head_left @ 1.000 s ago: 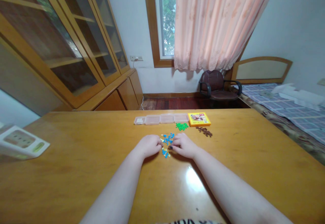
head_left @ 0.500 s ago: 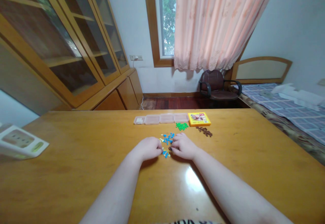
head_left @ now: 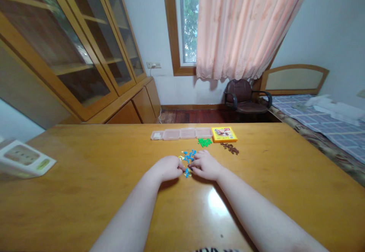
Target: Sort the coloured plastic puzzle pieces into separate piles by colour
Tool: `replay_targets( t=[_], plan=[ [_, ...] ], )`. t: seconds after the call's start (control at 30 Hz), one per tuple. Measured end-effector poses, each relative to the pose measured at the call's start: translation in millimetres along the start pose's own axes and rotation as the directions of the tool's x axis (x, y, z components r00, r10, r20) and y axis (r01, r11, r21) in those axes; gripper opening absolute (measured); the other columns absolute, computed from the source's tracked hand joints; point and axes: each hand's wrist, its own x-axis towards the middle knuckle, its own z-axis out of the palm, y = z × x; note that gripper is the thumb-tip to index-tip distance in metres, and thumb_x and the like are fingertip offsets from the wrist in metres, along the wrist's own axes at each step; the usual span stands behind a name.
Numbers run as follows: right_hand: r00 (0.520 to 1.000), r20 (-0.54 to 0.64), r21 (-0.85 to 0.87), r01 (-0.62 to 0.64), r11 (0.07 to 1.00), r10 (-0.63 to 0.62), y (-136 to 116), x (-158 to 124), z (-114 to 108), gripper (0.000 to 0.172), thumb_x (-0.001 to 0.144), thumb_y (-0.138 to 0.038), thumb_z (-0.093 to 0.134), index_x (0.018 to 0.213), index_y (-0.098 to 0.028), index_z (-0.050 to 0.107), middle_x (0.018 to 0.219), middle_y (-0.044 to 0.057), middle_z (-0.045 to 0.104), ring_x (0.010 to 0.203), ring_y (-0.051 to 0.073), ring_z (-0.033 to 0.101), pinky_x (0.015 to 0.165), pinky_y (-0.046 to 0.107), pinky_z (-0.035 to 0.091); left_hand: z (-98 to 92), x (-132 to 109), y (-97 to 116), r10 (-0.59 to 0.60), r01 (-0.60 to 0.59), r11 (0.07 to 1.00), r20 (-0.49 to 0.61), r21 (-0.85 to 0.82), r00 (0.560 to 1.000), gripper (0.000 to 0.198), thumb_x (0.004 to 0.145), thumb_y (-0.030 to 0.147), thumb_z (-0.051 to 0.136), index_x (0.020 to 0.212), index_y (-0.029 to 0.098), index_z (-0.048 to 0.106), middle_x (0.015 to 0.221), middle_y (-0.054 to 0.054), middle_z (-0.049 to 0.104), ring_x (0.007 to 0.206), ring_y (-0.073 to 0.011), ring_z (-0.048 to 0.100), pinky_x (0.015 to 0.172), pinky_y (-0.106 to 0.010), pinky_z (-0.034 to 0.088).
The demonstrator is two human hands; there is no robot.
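Left hand (head_left: pixel 170 169) nearer blue pieces (head_left: pixel 186 173), curled

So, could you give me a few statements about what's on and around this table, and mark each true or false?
1. The brown pieces lie on the near side of the yellow box. True.
2. The right hand is on the yellow box. False: it is beside the blue pieces.
3. The left hand is close to the blue pieces too. True.
4. The green pieces are inside the see-through trays. False: they lie on the tabletop.
5. The chair has armrests. True.
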Motion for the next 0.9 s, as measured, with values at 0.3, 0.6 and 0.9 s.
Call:
replay_targets(
  t=[0.3, 0.6, 0.9],
  plan=[
    [0.994, -0.112, -0.024, -0.017, 1.0, 0.014, 5.9, -2.3, 2.1, 0.027, 0.087, -0.028, 0.049, 0.068, -0.018, 0.066, 0.073, 0.003, 0.059, 0.077, 0.016, 0.047, 0.073, 0.032, 0.028, -1.6, 0.5, 2.9, 0.041, -0.04, 0.999, -0.028, 0.036, 0.999, 0.035, 0.07, 0.021, 0.046, 0.095, 0.032, 0.069, 0.09, 0.002, 0.072, 0.077, -0.0177, 0.062, 0.065, -0.023, 0.042],
    [0.997, -0.006, 0.047, 0.079, 0.996, -0.079, 2.8, -0.7, -0.8, 0.022, 0.087, -0.032, 0.051, 0.086, -0.023, 0.072, 0.075, 0.003, 0.061, 0.077, 0.016, 0.049, 0.07, 0.03, 0.026, -5.8, -7.9, 11.9, -0.081, 0.078, 0.996, 0.049, 0.051, 0.996, 0.032, 0.075, 0.024, 0.043, 0.092, 0.029, 0.07, 0.092, -0.001, 0.072, 0.08, -0.0193, 0.064, 0.07, -0.026, 0.046],
    [0.997, -0.041, -0.029, -0.071, 0.997, 0.07, 5.5, -1.3, 0.7, 0.026, 0.09, -0.033, 0.047, 0.101, -0.025, 0.07, 0.082, 0.005, 0.062, 0.083, 0.019, 0.049, 0.076, 0.033, 0.027, 6.9, -11.5, 18.2, -0.262, 0.252, 0.96, 0.077, 0.118, 0.962, 0.039, 0.08, 0.029, 0.038, 0.107, 0.015, 0.062, 0.108, -0.017, 0.066, 0.094, -0.0295, 0.064, 0.08, -0.039, 0.049]
  ],
)
